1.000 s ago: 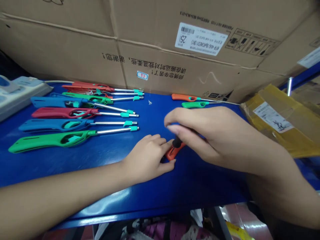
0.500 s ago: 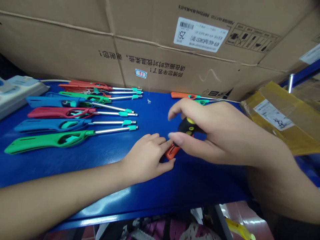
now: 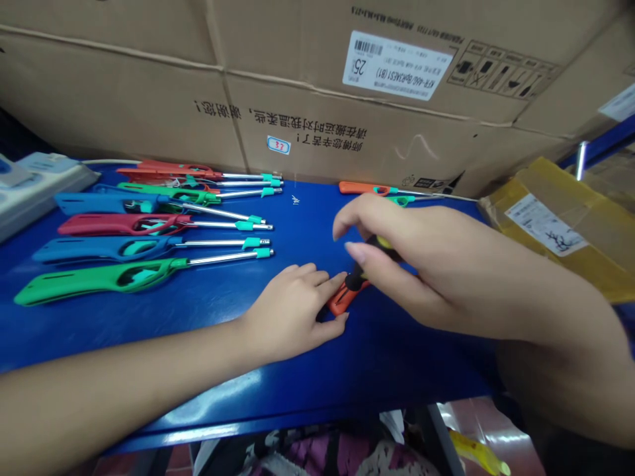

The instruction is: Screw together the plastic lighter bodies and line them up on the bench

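Note:
My left hand [image 3: 292, 307] lies on the blue tabletop, its thumb and fingers closed on the end of an orange lighter [image 3: 341, 302]. Most of that lighter is hidden beneath my right hand [image 3: 421, 258]. The right one is curled round a black and yellow screwdriver [image 3: 355, 280], whose dark lower end meets the lighter's body; the tip itself cannot be made out. Left of my hands lie several long-necked lighters in a row, among them a green lighter [image 3: 99, 281], a blue lighter [image 3: 84, 249] and a red lighter [image 3: 124, 223].
A large cardboard box [image 3: 163, 112] walls off the back of the blue table [image 3: 208, 403]. Another orange lighter [image 3: 364, 189] and a green one rest against it. A yellow-taped carton [image 3: 560, 231] stands at right, a white power strip [image 3: 44, 182] at far left.
The thumb and curled fingers of my right hand have shifted round the screwdriver handle, covering more of it. My left hand stays in place on the orange lighter.

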